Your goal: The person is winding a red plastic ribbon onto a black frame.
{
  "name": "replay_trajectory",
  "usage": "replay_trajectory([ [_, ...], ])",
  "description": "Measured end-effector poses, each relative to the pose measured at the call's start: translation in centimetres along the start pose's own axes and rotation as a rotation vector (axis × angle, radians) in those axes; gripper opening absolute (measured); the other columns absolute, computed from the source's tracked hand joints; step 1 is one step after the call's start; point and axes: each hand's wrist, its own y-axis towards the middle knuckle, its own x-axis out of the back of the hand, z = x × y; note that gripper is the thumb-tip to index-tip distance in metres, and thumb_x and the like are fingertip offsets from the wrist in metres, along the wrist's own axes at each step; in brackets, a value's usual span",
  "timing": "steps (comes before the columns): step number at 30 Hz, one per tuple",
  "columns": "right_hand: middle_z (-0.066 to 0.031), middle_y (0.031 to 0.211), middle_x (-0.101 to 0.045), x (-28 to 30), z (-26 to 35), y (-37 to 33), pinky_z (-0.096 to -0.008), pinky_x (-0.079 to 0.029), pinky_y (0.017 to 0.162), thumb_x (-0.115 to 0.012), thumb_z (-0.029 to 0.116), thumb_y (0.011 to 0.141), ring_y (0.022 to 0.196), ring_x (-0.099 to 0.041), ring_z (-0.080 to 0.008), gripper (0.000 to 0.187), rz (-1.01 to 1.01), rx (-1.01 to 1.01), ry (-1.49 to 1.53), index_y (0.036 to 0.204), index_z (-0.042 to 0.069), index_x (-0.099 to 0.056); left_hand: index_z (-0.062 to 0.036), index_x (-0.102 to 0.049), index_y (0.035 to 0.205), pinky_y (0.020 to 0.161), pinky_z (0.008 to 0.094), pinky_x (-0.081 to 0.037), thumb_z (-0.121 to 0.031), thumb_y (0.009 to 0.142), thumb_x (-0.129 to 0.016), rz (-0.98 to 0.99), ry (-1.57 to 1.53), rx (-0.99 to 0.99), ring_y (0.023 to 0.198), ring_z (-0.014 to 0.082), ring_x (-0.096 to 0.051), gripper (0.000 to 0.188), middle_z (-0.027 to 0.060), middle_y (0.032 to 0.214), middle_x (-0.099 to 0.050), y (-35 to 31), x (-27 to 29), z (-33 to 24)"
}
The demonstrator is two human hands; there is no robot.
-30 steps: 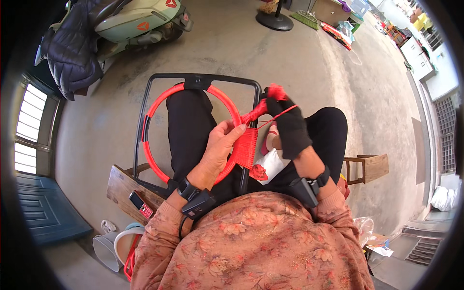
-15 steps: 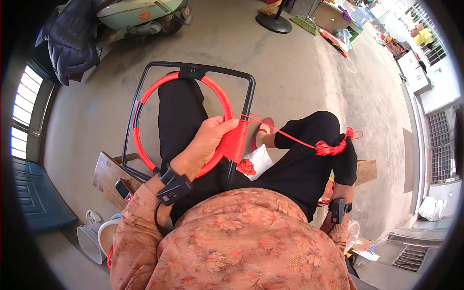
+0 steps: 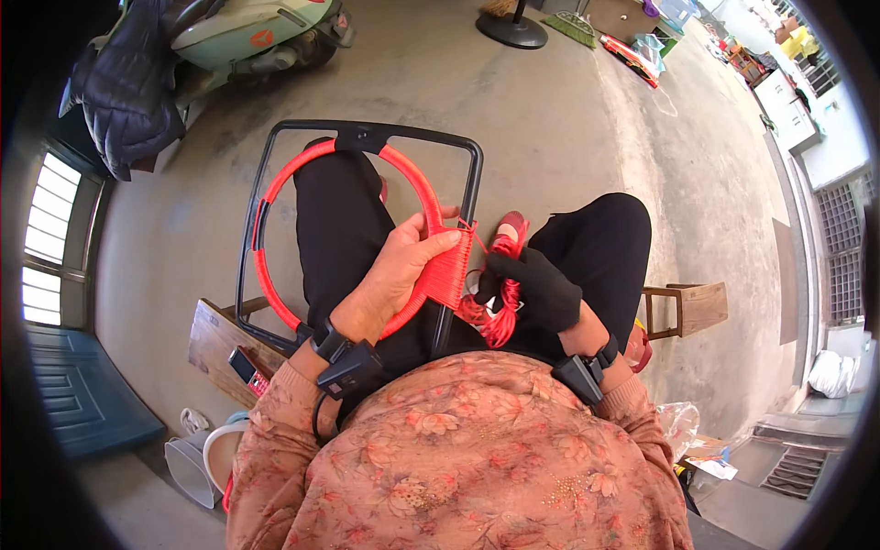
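Note:
A black tubular frame [image 3: 477, 174] lies across my lap, with a round hoop [image 3: 412, 174] wrapped in red inside it. Tightly wound red cord [image 3: 447, 273] forms a flat band between the hoop's right side and the frame's right bar. My bare left hand [image 3: 390, 266] is closed around the hoop at this band, its thumb pressed on the windings. Just right of the frame, my right hand [image 3: 541, 291], in a black glove, grips a looped bundle of red cord [image 3: 500, 325]. A short strand runs from the band's top toward the bundle.
A wooden bench [image 3: 213, 353] with a phone [image 3: 246, 368] on it is at my left. Beyond it are pails [image 3: 191, 466]. To my right stands a wooden stool [image 3: 704, 307]. A scooter [image 3: 261, 37] and a broom [image 3: 573, 27] are farther off.
My right hand has come in from beyond my right knee to beside the frame, bringing the red cord bundle. The stretched strand has shortened and slackened. My left hand keeps its hold.

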Motion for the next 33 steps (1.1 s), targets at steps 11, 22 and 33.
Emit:
replay_trajectory([
  [11,-0.0062,0.089,-0.06,-0.9,1.2,2.6,-0.0301,-0.047,0.072,-0.05,0.028,0.098,0.085,-0.057,-0.0202,0.024,-0.176,0.264,0.818,0.093,0.005,-0.054,0.0003,-0.054,0.107,0.08,0.0309,-0.055,-0.008,0.093,-0.058,0.05,-0.114,0.072,0.091,0.0225,-0.067,0.017,0.0161,0.101,-0.065,0.1,0.7,0.6],
  [22,-0.0053,0.077,-0.055,1.5,0.9,1.1,-0.0272,-0.046,0.056,-0.053,0.031,0.096,0.067,-0.058,-0.0176,0.025,-0.24,0.115,0.482,0.093,0.005,-0.052,-0.004,-0.054,0.096,0.062,0.0298,-0.057,-0.018,0.091,-0.062,-0.002,-0.013,0.127,0.069,0.0215,-0.068,0.017,0.0149,0.087,-0.066,-0.2,-0.8,-1.3],
  [33,-0.0132,0.103,-0.068,5.6,4.9,2.0,-0.04,-0.053,0.076,-0.063,0.005,0.077,0.091,-0.067,-0.0313,0.042,-0.784,0.435,-0.949,0.118,0.009,-0.052,-0.0023,-0.059,0.092,0.063,0.028,-0.056,-0.02,0.089,-0.063,-0.024,0.063,0.212,0.068,0.0195,-0.067,0.018,0.0124,0.081,-0.066,0.4,-0.2,0.0],
])
